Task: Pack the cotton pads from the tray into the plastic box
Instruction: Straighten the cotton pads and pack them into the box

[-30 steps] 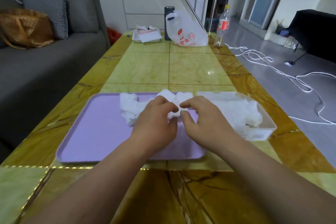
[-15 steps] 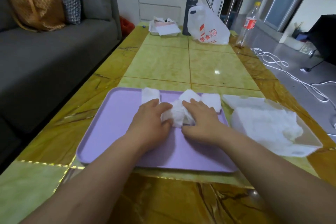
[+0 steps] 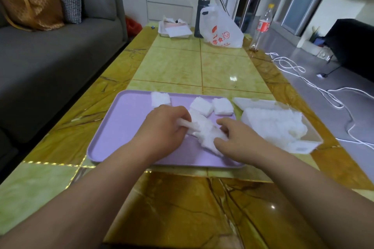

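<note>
A lilac tray point(image 3: 123, 127) lies on the table in front of me. A bunch of white cotton pads point(image 3: 204, 133) sits between my hands on the tray. My left hand point(image 3: 164, 127) grips the left end of the bunch with curled fingers. My right hand point(image 3: 236, 139) holds its right side, thumb under and fingers over. Three loose pads lie at the tray's far edge: one point(image 3: 160, 98) on the left, two point(image 3: 202, 105) point(image 3: 223, 106) toward the right. The clear plastic box point(image 3: 299, 147) stands just right of the tray, piled with cotton pads point(image 3: 273, 123).
The green and amber tiled table point(image 3: 202, 66) runs away from me. At its far end stand a white plastic bag point(image 3: 220, 28), a dark flask point(image 3: 201, 16), a small tray of papers point(image 3: 175, 30) and a plastic bottle point(image 3: 263, 24). A grey sofa point(image 3: 50, 56) is left; white cables point(image 3: 303, 79) lie right.
Both hands have gathered the pads into one bunch and pulled it toward me on the tray. The view has shifted left, so tray and box sit further right.
</note>
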{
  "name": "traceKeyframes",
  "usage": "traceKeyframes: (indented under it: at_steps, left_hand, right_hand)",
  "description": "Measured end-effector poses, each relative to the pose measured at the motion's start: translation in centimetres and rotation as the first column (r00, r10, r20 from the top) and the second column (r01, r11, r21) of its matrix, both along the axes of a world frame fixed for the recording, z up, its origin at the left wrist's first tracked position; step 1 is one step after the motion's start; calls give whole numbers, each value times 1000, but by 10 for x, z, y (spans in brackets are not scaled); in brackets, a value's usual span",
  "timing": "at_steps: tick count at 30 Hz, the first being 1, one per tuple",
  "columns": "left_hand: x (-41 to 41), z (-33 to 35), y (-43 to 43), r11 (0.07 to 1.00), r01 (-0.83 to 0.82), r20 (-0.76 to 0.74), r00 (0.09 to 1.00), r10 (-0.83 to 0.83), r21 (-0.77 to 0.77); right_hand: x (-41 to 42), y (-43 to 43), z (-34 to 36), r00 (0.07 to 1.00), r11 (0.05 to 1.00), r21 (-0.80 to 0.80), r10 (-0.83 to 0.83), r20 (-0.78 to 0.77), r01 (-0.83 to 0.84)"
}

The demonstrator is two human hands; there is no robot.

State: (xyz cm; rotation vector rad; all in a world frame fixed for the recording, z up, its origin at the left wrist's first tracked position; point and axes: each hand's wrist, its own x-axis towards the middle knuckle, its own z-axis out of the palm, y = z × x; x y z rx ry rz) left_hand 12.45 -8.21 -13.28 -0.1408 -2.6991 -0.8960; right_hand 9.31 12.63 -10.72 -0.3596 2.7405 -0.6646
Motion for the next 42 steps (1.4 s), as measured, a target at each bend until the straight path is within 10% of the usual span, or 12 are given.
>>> traceKeyframes:
  at_steps: [9,19,42]
  left_hand:
    - [6,-1,3,989,-54,112,993,39,137]
    - [-11,-1,22,941,-127,98,990,101,315]
    - [-8,-2,27,927,-113,263,965,16,357]
  right_hand:
    - [7,0,-24,968,922,-301,-212,135,244]
    - [-18,10,-33,977,849,-505,-207,-49,155]
    - [-30,5,-47,971,946,-267,-215,-101,182]
